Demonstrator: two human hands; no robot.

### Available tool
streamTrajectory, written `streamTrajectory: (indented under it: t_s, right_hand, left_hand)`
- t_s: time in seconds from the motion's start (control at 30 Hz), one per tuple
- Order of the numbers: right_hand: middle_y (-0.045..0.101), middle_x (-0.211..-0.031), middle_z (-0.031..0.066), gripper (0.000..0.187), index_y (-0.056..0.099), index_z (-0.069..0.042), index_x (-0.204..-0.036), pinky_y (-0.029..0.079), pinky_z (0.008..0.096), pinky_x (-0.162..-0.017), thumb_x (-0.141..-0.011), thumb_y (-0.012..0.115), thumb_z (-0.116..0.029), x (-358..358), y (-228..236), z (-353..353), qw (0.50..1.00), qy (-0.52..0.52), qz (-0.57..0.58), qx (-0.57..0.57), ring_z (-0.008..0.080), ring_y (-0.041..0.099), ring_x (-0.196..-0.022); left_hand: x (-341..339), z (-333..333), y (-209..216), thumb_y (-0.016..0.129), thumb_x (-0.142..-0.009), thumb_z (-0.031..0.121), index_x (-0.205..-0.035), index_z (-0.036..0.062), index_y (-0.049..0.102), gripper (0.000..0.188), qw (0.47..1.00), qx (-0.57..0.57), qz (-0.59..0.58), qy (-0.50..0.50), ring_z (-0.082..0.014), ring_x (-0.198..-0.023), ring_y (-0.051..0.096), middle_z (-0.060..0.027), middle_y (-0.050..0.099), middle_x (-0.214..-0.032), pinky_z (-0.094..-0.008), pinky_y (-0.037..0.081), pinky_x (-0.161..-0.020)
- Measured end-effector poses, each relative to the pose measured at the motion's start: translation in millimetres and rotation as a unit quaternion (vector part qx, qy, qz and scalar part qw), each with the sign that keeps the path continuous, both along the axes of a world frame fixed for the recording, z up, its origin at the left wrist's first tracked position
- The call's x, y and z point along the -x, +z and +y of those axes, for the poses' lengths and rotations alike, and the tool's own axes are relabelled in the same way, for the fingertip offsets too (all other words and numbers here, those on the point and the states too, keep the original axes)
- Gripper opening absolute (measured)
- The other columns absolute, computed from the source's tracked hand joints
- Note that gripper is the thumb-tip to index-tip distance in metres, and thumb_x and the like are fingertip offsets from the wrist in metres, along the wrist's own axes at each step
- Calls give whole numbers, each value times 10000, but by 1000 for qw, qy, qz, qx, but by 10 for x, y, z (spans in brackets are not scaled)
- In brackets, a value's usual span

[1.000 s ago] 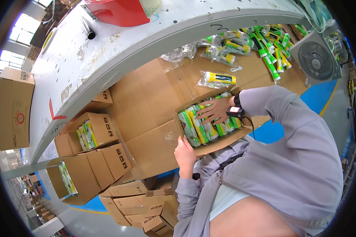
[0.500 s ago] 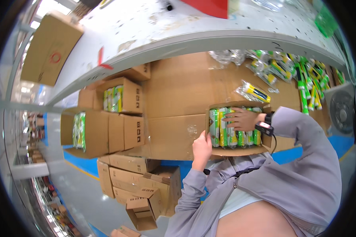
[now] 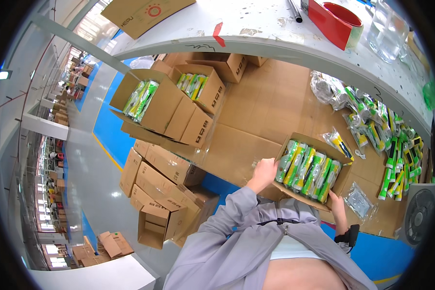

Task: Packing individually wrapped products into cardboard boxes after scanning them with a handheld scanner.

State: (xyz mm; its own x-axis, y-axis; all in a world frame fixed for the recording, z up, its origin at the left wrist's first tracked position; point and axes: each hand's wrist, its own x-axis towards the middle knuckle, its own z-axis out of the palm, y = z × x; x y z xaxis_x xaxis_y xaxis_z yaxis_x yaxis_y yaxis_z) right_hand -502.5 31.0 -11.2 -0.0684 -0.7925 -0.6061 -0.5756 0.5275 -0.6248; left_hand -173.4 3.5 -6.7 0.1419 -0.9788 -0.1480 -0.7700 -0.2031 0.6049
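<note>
An open cardboard box point(image 3: 342, 179) sits in front of me, angled on the cardboard-covered worktop. A row of slim green-and-yellow packs point(image 3: 308, 169) in clear film fills it. My left hand point(image 3: 264, 174) is closed on the box's left edge. At the near right corner, my right hand point(image 3: 337, 209) grips the box wall, with the thumb up at the rim and the other fingers mostly hidden. Just beyond the box's far right side lies a single film-wrapped yellow-and-black piece point(image 3: 340, 144). A flat clear bag point(image 3: 358, 200) is to the right of my right hand.
Open boxes of similar packs point(image 3: 194, 86) stand at the back left. Loose green-and-yellow pieces point(image 3: 396, 159) pile up at the right, by a grey fan point(image 3: 420, 212). A white shelf point(image 3: 256, 31) crosses the far side, holding a red tape roll point(image 3: 336, 21). Cartons point(image 3: 166, 193) are stacked lower left.
My right hand has left the tops of the packs and now holds the box's near right corner. The box has turned at an angle. My view has shifted too.
</note>
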Motion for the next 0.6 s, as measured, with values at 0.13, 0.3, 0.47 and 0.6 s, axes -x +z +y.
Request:
streamTrajectory:
  t_s: [0.13,0.3,0.47,0.6]
  right_hand:
    - [585,-1090,198,427,489,75,-1159,408,339,-859,-900,514,-264,-286,62,-55,990,-137,-19,21,273,542,-999]
    - [583,-1067,143,350,520,67,-1097,412,326,-823,-912,500,-229,-845,276,-282,982,-147,-114,41,197,524,-958]
    - [594,-1024,90,320,540,48,-1097,407,299,-823,-910,503,-209,-1706,673,-959,939,-111,-301,122,158,521,-941]
    - [602,-973,105,285,558,55,-1050,486,309,-701,-911,485,-182,-2453,1149,-1586,939,-39,-294,174,152,550,-858]
  left_hand:
    - [-183,-199,86,511,-888,258,-757,-13,603,315,998,31,-13,-47,-414,-684,597,-239,606,-723,-469,491,-625]
    - [-711,-762,882,522,-878,261,-735,-6,608,314,991,37,-104,-72,-410,-705,600,-229,610,-732,-466,490,-659]
    - [-1622,-1473,1613,553,-847,276,-771,-3,629,298,962,170,-188,-102,-420,-733,585,-224,612,-744,-473,479,-694]
    - [-2325,-1868,1827,560,-838,276,-843,15,646,275,939,222,-252,-68,-413,-774,578,-202,625,-814,-481,470,-697]
